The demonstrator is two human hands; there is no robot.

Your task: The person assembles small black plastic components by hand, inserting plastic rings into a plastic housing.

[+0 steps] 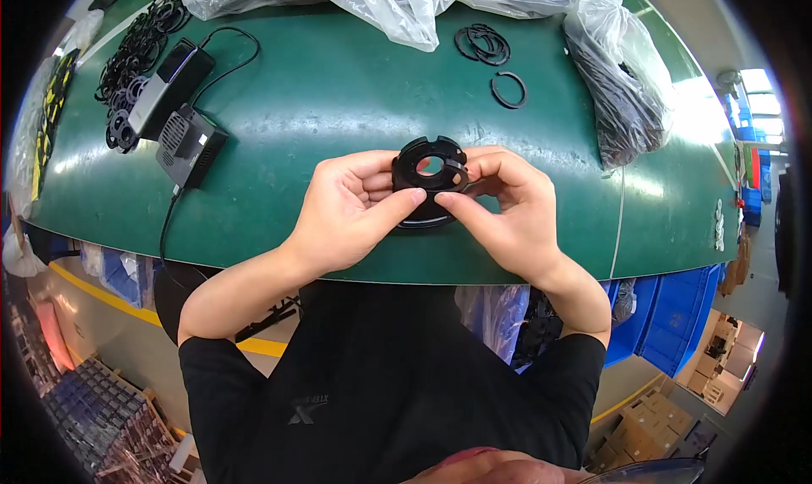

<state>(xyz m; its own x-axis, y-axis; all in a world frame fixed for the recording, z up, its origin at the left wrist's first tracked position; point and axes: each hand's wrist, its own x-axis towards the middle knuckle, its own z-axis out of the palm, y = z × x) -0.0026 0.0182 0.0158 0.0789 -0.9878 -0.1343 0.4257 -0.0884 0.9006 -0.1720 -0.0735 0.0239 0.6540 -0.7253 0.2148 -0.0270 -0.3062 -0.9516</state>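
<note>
Both my hands hold a black notched round part [408,158] with a hole in its middle, tilted up just above the green table [321,87]. My left hand [347,205] grips its left side, thumb on the near edge and fingers curled behind. On the opposite side my right hand [518,203] pinches it the same way, the two thumbs almost meeting. A thin black curved edge [425,224] shows below the thumbs; whether it belongs to the same part I cannot tell. Beyond my right hand lies a single black open ring [523,92].
A small pile of black rings [484,54] lies at the far right. Clear plastic bags [385,6] line the back, and a bag of dark pieces [622,95] stands right. At left are a cabled grey-black device [190,142] and heaped black rings [127,103]. Blue bins [677,319] sit below the right edge.
</note>
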